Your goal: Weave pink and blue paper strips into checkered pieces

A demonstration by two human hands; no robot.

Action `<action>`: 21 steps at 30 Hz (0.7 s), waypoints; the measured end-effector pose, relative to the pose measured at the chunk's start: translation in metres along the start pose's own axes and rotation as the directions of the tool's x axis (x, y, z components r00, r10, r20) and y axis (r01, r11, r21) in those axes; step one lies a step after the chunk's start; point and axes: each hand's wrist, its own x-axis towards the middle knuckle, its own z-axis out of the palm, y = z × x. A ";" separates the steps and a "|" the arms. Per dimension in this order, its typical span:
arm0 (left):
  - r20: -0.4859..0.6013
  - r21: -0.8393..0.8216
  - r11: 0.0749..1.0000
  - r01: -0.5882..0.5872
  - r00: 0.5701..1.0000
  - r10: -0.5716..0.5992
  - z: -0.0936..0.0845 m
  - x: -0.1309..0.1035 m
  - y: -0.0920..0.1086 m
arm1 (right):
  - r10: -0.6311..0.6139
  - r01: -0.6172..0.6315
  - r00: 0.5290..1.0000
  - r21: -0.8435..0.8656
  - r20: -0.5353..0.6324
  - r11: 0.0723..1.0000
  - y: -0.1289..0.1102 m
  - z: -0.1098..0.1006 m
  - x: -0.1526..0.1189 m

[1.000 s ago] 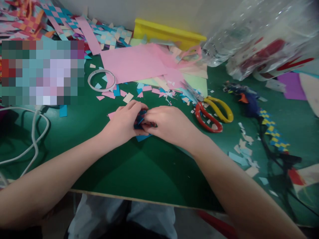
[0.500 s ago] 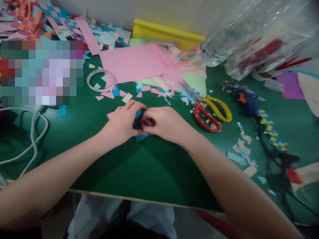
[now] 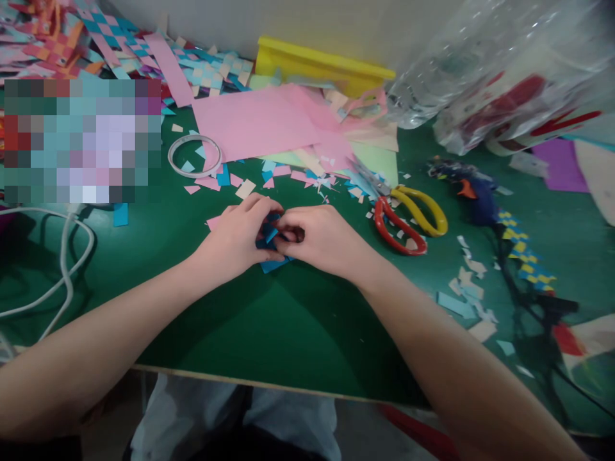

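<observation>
Both hands meet over the middle of the green table. Curved around a blue piece of paper (image 3: 271,235), my left hand (image 3: 245,230) keeps it close to the tabletop. My right hand (image 3: 319,237) pinches at the paper's right side, its fingertips touching the left hand's. Most of the paper is hidden by the fingers; a flat blue edge shows below them. A pink scrap (image 3: 212,223) pokes out behind the left hand. Scissors (image 3: 398,208) with one red and one yellow handle lie to the right of the right hand.
Pink sheets (image 3: 259,121) and small paper scraps lie beyond my hands, beside a tape roll (image 3: 195,155). Woven paper strips (image 3: 211,67) pile up at the back left. A glue gun (image 3: 480,198) sits at right, near plastic bags (image 3: 480,83). A white cable (image 3: 65,256) loops at left.
A blue paper flap between the hands has shifted downward, and the right fingertips have moved slightly. The left hand stays in place.
</observation>
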 end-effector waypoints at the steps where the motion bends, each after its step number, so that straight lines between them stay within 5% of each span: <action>1: -0.002 0.000 1.000 -0.001 1.000 0.001 0.000 0.000 0.000 | -0.016 0.016 1.000 0.001 -0.001 1.000 0.000 0.000 0.000; 10: -0.010 -0.002 1.000 -0.013 1.000 0.013 0.002 0.000 0.000 | -0.101 0.110 0.993 -0.156 0.067 0.982 0.002 -0.003 0.001; 21: -0.008 0.008 1.000 -0.003 1.000 0.003 0.002 0.000 -0.001 | -0.025 0.032 0.997 -0.102 0.075 0.994 0.002 0.001 0.003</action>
